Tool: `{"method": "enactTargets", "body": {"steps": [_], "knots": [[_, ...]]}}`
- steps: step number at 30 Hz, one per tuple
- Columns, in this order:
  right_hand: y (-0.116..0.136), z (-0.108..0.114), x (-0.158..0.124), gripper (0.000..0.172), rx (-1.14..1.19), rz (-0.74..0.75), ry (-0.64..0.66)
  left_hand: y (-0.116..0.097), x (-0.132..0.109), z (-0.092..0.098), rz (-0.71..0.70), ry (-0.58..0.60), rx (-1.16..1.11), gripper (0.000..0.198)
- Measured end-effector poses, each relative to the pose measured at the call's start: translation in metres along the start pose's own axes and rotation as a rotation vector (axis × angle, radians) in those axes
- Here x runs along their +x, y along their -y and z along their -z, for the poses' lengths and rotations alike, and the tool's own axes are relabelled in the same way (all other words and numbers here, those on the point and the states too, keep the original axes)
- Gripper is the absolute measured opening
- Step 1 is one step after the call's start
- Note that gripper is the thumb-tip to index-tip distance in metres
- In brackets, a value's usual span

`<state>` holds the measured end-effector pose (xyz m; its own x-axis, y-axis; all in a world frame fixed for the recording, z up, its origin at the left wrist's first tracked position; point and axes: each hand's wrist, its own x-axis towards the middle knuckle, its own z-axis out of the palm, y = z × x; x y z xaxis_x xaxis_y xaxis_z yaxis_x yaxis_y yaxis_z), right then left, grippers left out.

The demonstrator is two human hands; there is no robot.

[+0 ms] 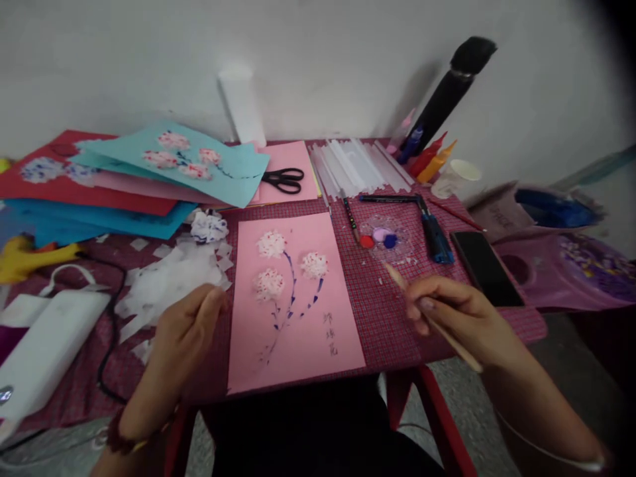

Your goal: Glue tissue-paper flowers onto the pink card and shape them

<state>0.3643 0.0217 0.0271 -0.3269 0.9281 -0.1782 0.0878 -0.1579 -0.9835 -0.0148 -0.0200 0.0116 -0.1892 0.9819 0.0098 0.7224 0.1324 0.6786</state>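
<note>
Pink rectangular paper sheet point(303, 338) lying flat on red-checked bench point(380, 324). Got three kinda puffy white flowers point(269, 285) flecked red, dashed dark-blue stems point(293, 282), black handwritten characters point(330, 334) lower right. Right hand point(452, 308): grip mostly closed, pinching slim pale wooden stick point(454, 343). Left hand point(186, 331): curled in just beside sheet's left edge, can't tell if grip's got anything.

- The one camera rides on the person's head, looking forward and down over the lap point(303, 424).
- It's close above the checked table point(382, 331), facing the pale wall point(338, 66) beyond.
- Left hand point(191, 328) and right hand point(454, 308) come in at the near side; the far right corner darkens.
</note>
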Motion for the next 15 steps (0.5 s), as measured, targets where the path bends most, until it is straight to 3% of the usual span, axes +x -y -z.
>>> {"method": "enactTargets", "body": {"steps": [3,6,10,15], "knots": [[0.02,-0.043,0.019,0.018,0.391,0.047,0.222,0.008,-0.004,-0.022,0.03,-0.009,-0.142,0.028],[0.022,-0.084,0.042,0.019,0.542,0.111,0.359,0.011,-0.017,-0.044,0.003,-0.015,-0.256,0.043],[0.016,-0.118,0.061,0.016,0.319,0.234,0.367,0.012,-0.03,-0.055,-0.026,-0.036,-0.292,0.048],[0.006,-0.135,0.069,0.022,-0.188,0.498,0.303,0.016,-0.032,-0.056,-0.166,-0.097,-0.139,0.029]]}}
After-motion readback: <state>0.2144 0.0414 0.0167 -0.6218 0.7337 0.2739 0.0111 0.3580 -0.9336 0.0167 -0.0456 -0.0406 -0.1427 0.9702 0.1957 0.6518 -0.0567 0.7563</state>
